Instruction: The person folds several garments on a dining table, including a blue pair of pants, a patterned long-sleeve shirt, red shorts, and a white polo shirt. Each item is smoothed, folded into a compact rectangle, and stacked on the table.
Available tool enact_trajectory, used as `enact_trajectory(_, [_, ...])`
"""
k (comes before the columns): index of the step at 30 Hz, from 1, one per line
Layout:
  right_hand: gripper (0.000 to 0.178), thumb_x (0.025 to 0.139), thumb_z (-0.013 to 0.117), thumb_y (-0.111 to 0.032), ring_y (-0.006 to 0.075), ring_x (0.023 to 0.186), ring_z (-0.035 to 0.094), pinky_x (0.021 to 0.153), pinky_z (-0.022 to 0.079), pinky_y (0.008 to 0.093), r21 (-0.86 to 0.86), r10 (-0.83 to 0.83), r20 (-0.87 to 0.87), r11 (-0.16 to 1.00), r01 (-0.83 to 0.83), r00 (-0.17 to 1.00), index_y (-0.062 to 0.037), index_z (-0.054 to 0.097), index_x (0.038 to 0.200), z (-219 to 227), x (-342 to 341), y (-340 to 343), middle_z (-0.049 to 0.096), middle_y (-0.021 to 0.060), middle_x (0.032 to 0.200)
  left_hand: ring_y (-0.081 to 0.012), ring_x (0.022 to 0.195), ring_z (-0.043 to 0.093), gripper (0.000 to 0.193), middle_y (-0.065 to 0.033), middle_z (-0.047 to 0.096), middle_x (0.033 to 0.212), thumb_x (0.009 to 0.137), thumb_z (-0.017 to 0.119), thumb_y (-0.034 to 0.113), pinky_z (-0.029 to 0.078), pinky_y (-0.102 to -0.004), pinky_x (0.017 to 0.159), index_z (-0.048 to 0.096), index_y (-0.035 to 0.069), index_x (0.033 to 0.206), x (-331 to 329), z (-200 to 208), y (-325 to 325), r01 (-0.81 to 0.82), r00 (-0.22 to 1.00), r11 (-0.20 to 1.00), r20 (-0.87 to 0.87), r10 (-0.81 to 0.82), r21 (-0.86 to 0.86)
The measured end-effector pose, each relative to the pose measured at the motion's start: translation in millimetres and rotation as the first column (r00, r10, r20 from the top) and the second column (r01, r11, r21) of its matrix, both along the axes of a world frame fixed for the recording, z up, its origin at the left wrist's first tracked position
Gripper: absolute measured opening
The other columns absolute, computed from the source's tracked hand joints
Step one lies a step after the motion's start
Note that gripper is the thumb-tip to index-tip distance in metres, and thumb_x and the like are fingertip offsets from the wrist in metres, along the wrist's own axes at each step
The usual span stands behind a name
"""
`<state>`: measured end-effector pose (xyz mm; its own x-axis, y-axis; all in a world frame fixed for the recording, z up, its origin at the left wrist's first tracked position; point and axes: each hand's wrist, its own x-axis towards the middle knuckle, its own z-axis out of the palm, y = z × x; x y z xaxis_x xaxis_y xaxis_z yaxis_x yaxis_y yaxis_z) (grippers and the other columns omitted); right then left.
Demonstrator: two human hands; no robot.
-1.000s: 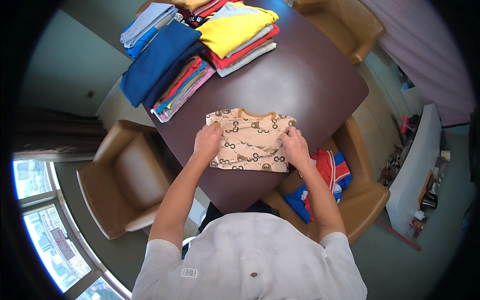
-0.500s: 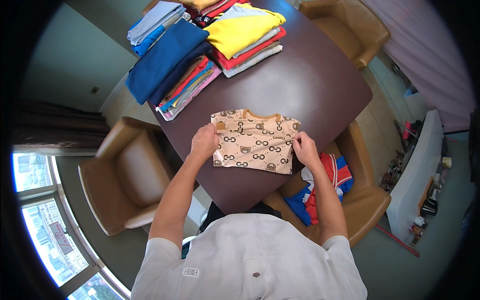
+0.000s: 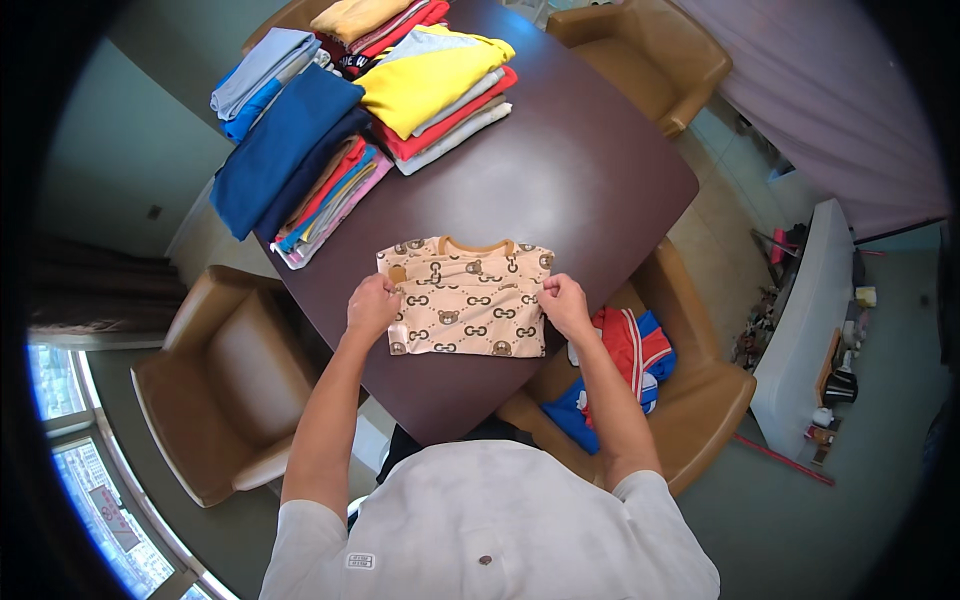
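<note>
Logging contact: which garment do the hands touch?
The beige bear-print top, left hand and right hand on its sides; stacked clothes and crumpled clothes lie apart.

The patterned shirt (image 3: 466,308) has become smoother.

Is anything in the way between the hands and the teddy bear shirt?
Nothing visible is in the way: the left hand and right hand touch opposite side edges of the bear-print shirt on the table.

light: window (image 3: 85,470), lower left, blown out | glare: pale sheen on table (image 3: 500,190), bluish at far end | shade: floor (image 3: 800,530) dim at right | lens: black surround, window edges bowed, blue-fringed | focus: top (image 3: 465,305) crisp, outer view softer
</note>
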<state>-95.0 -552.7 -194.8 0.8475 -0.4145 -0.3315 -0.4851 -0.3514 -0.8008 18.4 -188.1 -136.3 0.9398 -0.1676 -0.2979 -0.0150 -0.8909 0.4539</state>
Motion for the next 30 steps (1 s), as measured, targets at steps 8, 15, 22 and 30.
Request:
enact_trajectory(8, [0.011,0.088,0.070,-0.008,0.0098,0.072,0.063,0.067,0.055,0.0297,0.178,-0.023,0.090,0.984,0.006,0.996,0.0009,0.067,0.094,20,-13,-4,0.068,0.0035,0.080,-0.0345,0.091,0.068,0.011,-0.0143,0.068,0.090,0.082,0.067,0.009,0.054,-0.0463,0.082,0.063,0.005,0.092,-14,15,7,0.023,0.997,0.994,0.072,-0.016,-0.104])
enact_trajectory(15, [0.010,0.094,0.067,-0.005,0.0058,0.069,0.059,0.062,0.051,0.0223,0.482,-0.074,0.120,0.876,0.007,0.990,-0.0011,0.062,0.102,60,-15,-16,0.065,0.0003,0.085,-0.0098,0.075,0.060,0.023,-0.0036,0.066,0.086,0.082,0.068,0.001,0.050,-0.0250,0.071,0.066,0.000,0.104,-4,60,17,-0.106,0.985,0.905,-0.165,0.041,-0.412])
enact_trajectory(22, [0.016,0.092,0.068,-0.006,0.0127,0.069,0.064,0.064,0.054,0.0285,0.323,-0.146,0.160,0.942,0.088,0.976,0.0021,0.062,0.105,46,31,-27,0.068,0.0046,0.082,-0.0130,0.077,0.064,0.026,-0.0057,0.070,0.086,0.081,0.068,0.007,0.052,-0.0285,0.073,0.068,-0.001,0.105,50,51,3,-0.128,0.987,0.873,-0.143,0.068,-0.470])
enact_trajectory(30, [0.046,0.089,0.069,-0.016,0.0409,0.132,0.050,0.110,0.039,0.0554,-0.576,0.337,0.250,0.806,-0.140,0.908,-0.0023,0.058,0.132,67,29,53,0.054,0.0220,0.139,-0.0363,0.120,0.059,0.043,-0.0176,0.064,0.125,0.083,0.076,0.015,0.048,-0.0463,0.102,0.063,0.002,0.122,-12,15,-46,0.198,0.890,0.966,0.444,-0.107,-0.164])
